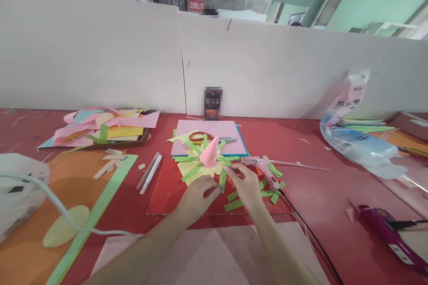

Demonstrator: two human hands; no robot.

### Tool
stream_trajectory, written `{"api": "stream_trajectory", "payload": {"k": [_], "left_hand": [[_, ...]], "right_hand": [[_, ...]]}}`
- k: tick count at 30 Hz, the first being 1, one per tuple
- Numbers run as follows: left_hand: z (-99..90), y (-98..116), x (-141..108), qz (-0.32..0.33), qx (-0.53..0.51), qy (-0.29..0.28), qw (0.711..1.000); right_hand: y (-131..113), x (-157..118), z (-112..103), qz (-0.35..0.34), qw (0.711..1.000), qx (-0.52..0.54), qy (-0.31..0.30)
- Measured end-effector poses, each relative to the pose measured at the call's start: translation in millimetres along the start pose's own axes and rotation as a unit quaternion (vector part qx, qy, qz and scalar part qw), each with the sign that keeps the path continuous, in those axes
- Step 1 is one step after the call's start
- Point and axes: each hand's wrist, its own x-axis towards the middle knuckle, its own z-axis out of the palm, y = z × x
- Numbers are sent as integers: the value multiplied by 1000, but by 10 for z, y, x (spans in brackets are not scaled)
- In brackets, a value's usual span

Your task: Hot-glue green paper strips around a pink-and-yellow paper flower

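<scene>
- Datum: clock directions are read from the pink paper cone [209, 153], which stands point-up on scalloped yellow paper [183, 169] over a red board [163, 198].
- Left hand [197, 193], 7 o'clock: curled, thumb and fingertip appearing pinched on the lower end of a green paper strip [222, 181] at 5 o'clock.
- Right hand [245, 182], 4 o'clock: half curled, fingertips at the strip's upper end; whether gripped or merely touching cannot be told.
- Handling, as judged: strip light, limp, easily creased; best held by its ends. Cone light and hollow, liable to dent; best steadied low at its base.
- Obstruction: pink glue gun [267, 174], between 3 and 4 o'clock, just beside the right hand, red light showing; nozzle presumed hot.
- Loose green strips [236, 205] at 5 o'clock, near the right wrist.
- Scissors [230, 140] at 12 o'clock; two pens [150, 174] between 8 and 9.
- Farther across the surface [301, 147]: plastic bag [359, 144] near 3 o'clock, purple corded tool [384, 229] at 4.
</scene>
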Motion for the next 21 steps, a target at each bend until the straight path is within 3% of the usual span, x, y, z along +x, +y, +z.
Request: {"api": "stream_trajectory", "payload": {"k": [3, 6, 8, 13, 21], "left_hand": [[-36, -25, -6, 9, 85, 55, 995], [-108, -97, 8, -43, 161, 170, 971], [-153, -155, 24, -88, 192, 205, 956], [-172, -264, 52, -156, 174, 178, 956], [-120, -324, 60, -132, 147, 153, 968]], "right_hand": [[21, -12, 39, -25, 999, -21, -19], [38, -35, 104, -42, 997, -36, -45], [53, -47, 155, -57, 995, -54, -59], [105, -38, 250, -94, 989, -92, -71], [151, -11, 271, -98, 985, -123, -74]]}}
